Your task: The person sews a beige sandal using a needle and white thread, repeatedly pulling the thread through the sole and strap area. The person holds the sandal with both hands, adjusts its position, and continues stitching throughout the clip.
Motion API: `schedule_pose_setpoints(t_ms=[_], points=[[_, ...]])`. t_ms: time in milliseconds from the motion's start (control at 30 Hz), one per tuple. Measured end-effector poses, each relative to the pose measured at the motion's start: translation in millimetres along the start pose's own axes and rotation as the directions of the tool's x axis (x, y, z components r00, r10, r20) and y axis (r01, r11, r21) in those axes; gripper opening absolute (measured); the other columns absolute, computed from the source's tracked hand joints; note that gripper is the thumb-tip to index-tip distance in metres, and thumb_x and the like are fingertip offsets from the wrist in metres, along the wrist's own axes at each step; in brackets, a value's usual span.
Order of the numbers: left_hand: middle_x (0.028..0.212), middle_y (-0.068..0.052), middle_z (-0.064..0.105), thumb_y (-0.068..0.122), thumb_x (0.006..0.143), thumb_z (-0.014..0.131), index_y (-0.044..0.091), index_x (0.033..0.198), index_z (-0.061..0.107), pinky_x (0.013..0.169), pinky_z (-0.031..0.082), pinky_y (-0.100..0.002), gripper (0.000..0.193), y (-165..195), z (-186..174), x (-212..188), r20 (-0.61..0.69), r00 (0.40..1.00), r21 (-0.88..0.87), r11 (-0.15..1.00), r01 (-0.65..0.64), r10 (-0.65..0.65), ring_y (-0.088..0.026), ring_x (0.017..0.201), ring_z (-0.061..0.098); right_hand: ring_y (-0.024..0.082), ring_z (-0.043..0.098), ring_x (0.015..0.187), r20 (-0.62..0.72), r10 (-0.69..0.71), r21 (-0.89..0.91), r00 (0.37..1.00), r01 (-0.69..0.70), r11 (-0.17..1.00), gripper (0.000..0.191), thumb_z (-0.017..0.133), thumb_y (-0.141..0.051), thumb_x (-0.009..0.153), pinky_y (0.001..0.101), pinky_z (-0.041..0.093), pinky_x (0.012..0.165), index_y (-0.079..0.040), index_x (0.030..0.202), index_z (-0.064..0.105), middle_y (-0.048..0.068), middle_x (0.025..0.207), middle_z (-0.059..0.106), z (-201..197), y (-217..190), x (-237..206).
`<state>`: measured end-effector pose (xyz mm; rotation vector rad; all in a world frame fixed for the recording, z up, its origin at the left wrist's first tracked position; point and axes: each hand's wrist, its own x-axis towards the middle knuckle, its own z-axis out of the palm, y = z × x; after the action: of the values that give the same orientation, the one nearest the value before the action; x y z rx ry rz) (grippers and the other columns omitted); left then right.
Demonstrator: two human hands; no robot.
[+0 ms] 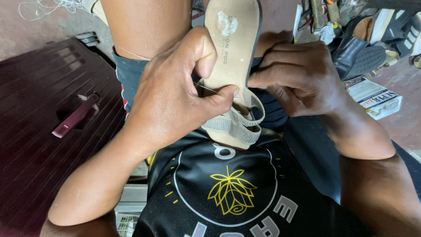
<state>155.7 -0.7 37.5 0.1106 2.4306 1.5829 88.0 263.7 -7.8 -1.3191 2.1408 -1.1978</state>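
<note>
Head view, left to right: my left hand [175, 92] pinches a thin thread [205, 87], apparently taut, against the beige sandal [232, 52], whose long axis runs away from me; my right hand [298, 79] grips its far edge, fingers curled.

The sandal [234, 48] you held had a smooth, matt tan insole that looked like leather, with a pale, rough patch near the heel. Its straps [237, 123] were a woven, textured fabric, grey and slightly sparkling, edged in smooth beige. A fine thread [205, 88] ran taut at your left hand [175, 92]. Your shirt [228, 188] was glossy black cloth with a matt print. The case [48, 114] beside you was ribbed, dark maroon, faintly shiny. The black shoes [357, 52] looked like smooth leather.
</note>
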Motion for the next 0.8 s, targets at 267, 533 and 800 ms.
schedule_pose_setpoints(t_ms=[267,533,800], points=[[0.082,-0.008,0.042,0.014,0.087,0.088,0.005,0.096,0.04,0.072,0.044,-0.038,0.05,0,0,-2,-0.001,1.0,0.012,1.0,0.008,-0.008,-0.026,0.072,0.046,0.024,0.062,0.067,0.001,0.011,-0.013,1.0,-0.011,1.0,0.014,0.077,0.003,0.085,0.0365,0.044,0.058,-0.005,0.096,0.073,0.009,0.078,0.063,0,-4,2],[0.081,-0.008,0.04,0.012,0.089,0.087,0.004,0.095,0.04,0.072,0.044,-0.037,0.048,-8,0,-3,0.031,1.0,-0.037,0.999,-0.003,0.004,-0.025,0.071,0.043,0.023,0.063,0.066,-0.008,0.032,0.026,0.999,-0.032,0.999,0.01,0.08,0.0,0.09,0.0355,0.045,0.058,-0.004,0.093,0.072,0.009,0.078,0.066,2,-9,10],[0.08,-0.007,0.043,0.012,0.087,0.083,0.005,0.096,0.041,0.058,0.042,-0.032,0.043,-4,-3,8,0.102,0.99,-0.103,0.989,0.104,-0.093,-0.019,0.063,0.043,0.023,0.064,0.065,-0.027,-0.001,0.093,1.0,0.004,0.996,0.01,0.079,-0.001,0.087,0.0356,0.046,0.059,-0.001,0.092,0.07,0.012,0.079,0.067,-2,-10,21]])
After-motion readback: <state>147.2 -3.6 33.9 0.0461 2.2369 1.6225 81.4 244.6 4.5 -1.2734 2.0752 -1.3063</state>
